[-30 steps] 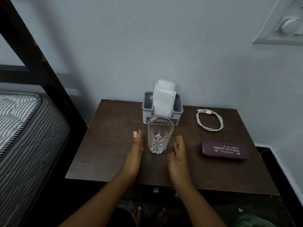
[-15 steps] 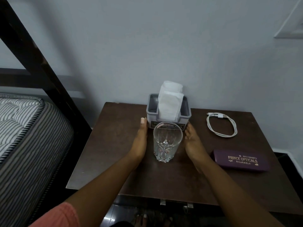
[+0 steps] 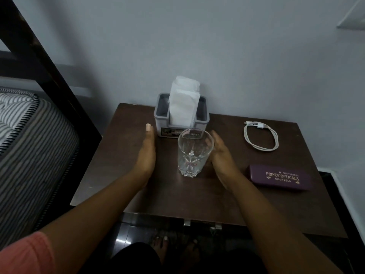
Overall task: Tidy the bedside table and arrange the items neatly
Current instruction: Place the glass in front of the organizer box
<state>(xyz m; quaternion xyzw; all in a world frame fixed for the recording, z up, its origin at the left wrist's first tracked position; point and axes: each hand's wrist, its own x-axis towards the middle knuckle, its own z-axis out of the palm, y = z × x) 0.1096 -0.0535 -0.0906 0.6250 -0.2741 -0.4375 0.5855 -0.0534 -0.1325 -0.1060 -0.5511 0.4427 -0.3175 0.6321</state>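
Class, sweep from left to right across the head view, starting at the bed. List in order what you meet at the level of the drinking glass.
Striped mattress → left hand → glass → right hand → purple spectacle case

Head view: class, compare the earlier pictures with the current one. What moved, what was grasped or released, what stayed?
Both hands slid forward from flanking the glass toward the tissue holder: the left hand now reaches its left front corner, the right hand lies close beside the glass. Nothing was taken into a grip. Glass, holder, cable and spectacle case stayed put.
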